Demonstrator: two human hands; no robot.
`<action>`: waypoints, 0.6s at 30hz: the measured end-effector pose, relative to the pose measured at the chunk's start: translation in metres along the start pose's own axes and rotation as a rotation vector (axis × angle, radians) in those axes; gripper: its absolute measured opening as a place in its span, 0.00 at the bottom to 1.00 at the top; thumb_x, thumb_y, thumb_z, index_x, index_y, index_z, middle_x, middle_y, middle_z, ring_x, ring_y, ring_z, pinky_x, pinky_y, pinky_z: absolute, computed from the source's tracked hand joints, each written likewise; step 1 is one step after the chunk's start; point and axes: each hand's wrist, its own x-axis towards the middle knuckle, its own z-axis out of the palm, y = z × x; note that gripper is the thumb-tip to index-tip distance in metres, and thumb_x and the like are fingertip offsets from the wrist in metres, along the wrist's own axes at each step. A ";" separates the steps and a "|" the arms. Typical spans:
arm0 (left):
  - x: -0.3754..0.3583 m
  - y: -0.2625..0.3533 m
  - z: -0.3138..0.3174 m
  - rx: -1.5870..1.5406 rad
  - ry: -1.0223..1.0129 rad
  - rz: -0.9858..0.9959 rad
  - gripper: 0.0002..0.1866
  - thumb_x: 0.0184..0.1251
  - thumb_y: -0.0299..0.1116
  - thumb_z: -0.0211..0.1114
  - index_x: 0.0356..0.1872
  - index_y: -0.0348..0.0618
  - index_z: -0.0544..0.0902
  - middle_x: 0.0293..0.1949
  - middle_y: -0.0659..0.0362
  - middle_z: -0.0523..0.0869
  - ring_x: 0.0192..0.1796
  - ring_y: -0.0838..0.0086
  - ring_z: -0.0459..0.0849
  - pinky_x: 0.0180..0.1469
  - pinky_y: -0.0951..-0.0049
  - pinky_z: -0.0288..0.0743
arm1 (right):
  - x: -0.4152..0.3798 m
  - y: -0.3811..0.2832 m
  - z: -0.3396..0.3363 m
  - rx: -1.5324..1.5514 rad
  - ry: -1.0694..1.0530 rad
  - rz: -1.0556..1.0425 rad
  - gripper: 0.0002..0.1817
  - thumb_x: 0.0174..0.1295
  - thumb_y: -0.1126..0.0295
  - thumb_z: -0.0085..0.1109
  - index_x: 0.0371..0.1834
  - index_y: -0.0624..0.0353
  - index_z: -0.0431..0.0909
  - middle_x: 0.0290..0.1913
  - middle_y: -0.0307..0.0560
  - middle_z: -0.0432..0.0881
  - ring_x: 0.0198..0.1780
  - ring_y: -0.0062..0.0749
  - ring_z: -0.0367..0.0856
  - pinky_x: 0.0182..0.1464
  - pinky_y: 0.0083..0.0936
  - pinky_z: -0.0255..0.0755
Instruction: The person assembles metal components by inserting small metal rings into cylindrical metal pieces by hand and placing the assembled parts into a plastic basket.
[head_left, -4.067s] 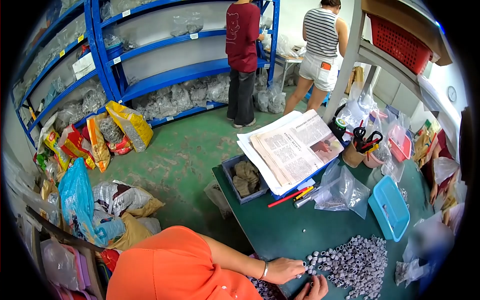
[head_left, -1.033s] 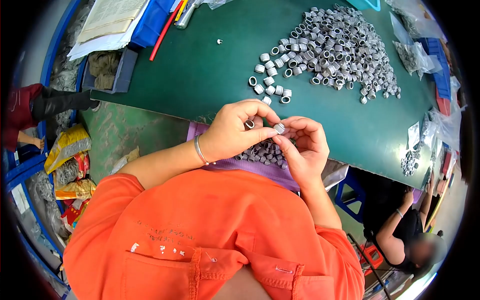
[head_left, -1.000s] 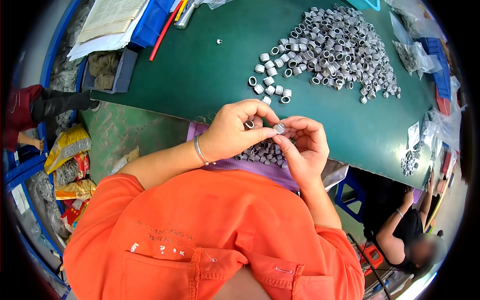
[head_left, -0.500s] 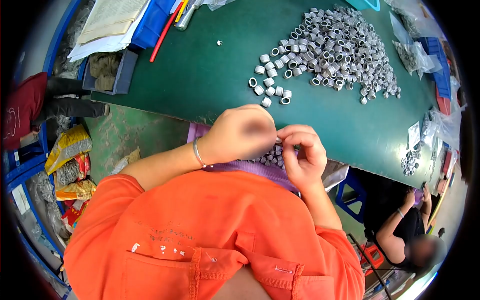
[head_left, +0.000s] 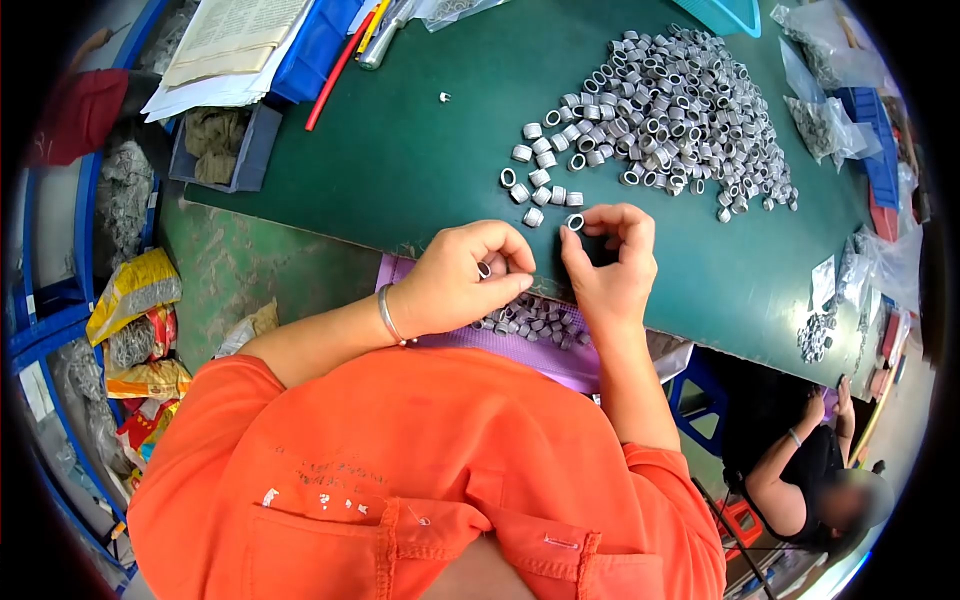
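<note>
Both hands sit at the near edge of the green table, close together but not touching. Left hand is curled, thumb & fingers closed round a small metal ring that shows betw. them. Right hand is up on the table edge, thumb & forefinger pinching another ring, other fingers bent loosely.

Just below the hands a purple tray holds a small batch of rings, partly hidden by the wrists. A few loose rings lie just beyond the fingertips; the big pile is further back on the table, spread wide.

Far-left corner: newspapers, a red pencil, a grey bin w/ rags. Clear bags of parts along the right edge. Lower right, another person sits beyond the table.
</note>
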 end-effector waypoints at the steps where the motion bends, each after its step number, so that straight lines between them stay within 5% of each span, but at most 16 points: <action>1: 0.001 0.002 -0.001 0.008 -0.015 -0.049 0.06 0.58 0.22 0.65 0.35 0.37 0.79 0.33 0.65 0.80 0.33 0.87 0.77 0.35 0.85 0.73 | -0.003 0.000 -0.001 0.137 0.011 0.039 0.19 0.46 0.78 0.69 0.38 0.60 0.70 0.33 0.42 0.78 0.34 0.28 0.77 0.37 0.23 0.71; 3: 0.004 0.002 0.001 -0.062 0.004 -0.089 0.07 0.60 0.22 0.65 0.38 0.37 0.78 0.34 0.64 0.81 0.34 0.86 0.78 0.36 0.85 0.73 | -0.010 0.006 -0.002 0.345 -0.007 0.060 0.25 0.48 0.81 0.68 0.47 0.61 0.64 0.38 0.44 0.79 0.37 0.21 0.77 0.38 0.18 0.71; 7: 0.008 0.003 0.007 -0.313 -0.004 -0.125 0.11 0.64 0.24 0.63 0.45 0.34 0.75 0.37 0.61 0.82 0.40 0.83 0.80 0.43 0.83 0.76 | -0.019 -0.003 -0.002 0.509 -0.005 -0.069 0.28 0.48 0.84 0.68 0.48 0.62 0.61 0.41 0.47 0.78 0.37 0.22 0.77 0.39 0.16 0.71; 12: 0.007 -0.001 0.001 -0.475 0.008 -0.112 0.11 0.64 0.21 0.60 0.47 0.33 0.75 0.42 0.57 0.82 0.45 0.81 0.81 0.46 0.82 0.75 | -0.002 -0.009 -0.017 0.304 -0.186 -0.300 0.11 0.49 0.82 0.64 0.35 0.62 0.77 0.38 0.49 0.81 0.35 0.34 0.79 0.32 0.22 0.72; 15: 0.005 -0.003 -0.010 -0.482 0.073 -0.112 0.09 0.64 0.20 0.56 0.44 0.34 0.76 0.37 0.59 0.80 0.32 0.84 0.77 0.31 0.85 0.70 | 0.015 -0.001 -0.006 0.027 -0.031 -0.209 0.08 0.52 0.80 0.62 0.36 0.63 0.78 0.37 0.51 0.77 0.39 0.45 0.76 0.41 0.30 0.71; 18: 0.007 0.001 -0.015 -0.580 0.148 -0.139 0.06 0.63 0.22 0.55 0.39 0.35 0.76 0.30 0.61 0.77 0.23 0.86 0.67 0.21 0.85 0.59 | 0.026 0.006 -0.001 -0.169 -0.070 -0.291 0.09 0.51 0.79 0.64 0.37 0.63 0.78 0.37 0.50 0.77 0.39 0.45 0.75 0.42 0.31 0.70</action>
